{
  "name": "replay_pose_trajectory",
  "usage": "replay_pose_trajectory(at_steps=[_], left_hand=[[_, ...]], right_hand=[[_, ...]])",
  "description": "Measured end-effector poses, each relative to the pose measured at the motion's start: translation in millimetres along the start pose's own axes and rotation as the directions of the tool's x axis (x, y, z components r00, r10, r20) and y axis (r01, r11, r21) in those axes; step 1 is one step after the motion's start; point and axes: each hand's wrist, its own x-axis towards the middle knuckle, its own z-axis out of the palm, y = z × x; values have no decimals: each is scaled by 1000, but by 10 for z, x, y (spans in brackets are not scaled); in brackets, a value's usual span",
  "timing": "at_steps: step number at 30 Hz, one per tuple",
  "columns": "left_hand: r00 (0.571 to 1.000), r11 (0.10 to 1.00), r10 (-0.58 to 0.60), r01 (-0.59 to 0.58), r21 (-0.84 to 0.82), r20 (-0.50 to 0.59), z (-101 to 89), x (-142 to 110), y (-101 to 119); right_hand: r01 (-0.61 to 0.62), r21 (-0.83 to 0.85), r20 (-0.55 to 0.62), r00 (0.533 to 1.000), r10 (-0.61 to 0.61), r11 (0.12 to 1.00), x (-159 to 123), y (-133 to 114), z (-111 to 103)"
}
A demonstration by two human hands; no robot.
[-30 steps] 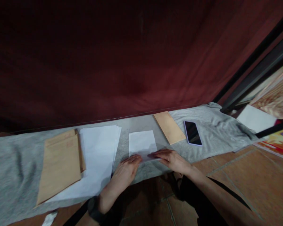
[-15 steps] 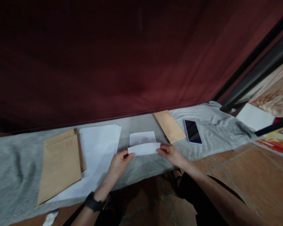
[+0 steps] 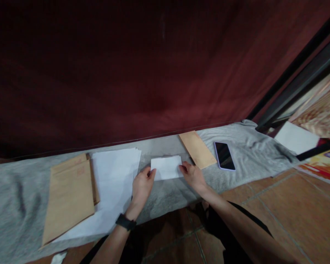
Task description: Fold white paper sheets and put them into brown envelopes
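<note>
A white folded sheet of paper (image 3: 167, 168) lies flat in front of me, apparently on top of another white paper whose upper edge just shows. My left hand (image 3: 143, 183) grips its left edge between thumb and fingers. At the opposite short edge, my right hand (image 3: 192, 175) pinches the paper's right side. A single brown envelope (image 3: 198, 148) rests just beyond my right hand. To the left of my left hand is a stack of white sheets (image 3: 115, 172), partly covered by brown envelopes (image 3: 68, 198).
A grey cloth (image 3: 250, 154) covers the long narrow surface. On it, right of the single envelope, lies a phone (image 3: 224, 156) in a light purple case. A dark red curtain (image 3: 126, 73) rises behind, and tiled floor (image 3: 291, 205) shows at the right.
The folded paper has come down from a raised, tilted position to lie flat over the paper behind it. Both hands moved with it, still at its ends.
</note>
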Motion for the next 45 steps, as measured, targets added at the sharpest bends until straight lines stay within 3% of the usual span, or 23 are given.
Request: replay_pose_trajectory(at_steps=[10,22,30,37,41,45], left_hand=[[998,977,-66,64,205,6,-11,46,130],[999,927,-40,46,371,-24,17,32,218],[999,922,-39,43,385,-18,46,57,228],[1000,919,-11,18,395,-19,61,62,208],[1000,919,-6,13,395,-19,72,62,194],[1000,917,-11,19,398,-23,72,63,203]], right_hand=[[-62,-106,-7,998,62,992,47,-136,9],[-64,-186,-71,996,51,980,48,-199,119],[107,-175,-261,953,-151,979,75,-148,150],[408,-25,-226,887,-403,913,76,-207,328],[414,-66,-176,891,-419,908,44,-213,463],[407,-125,-212,880,-425,905,21,-187,545]])
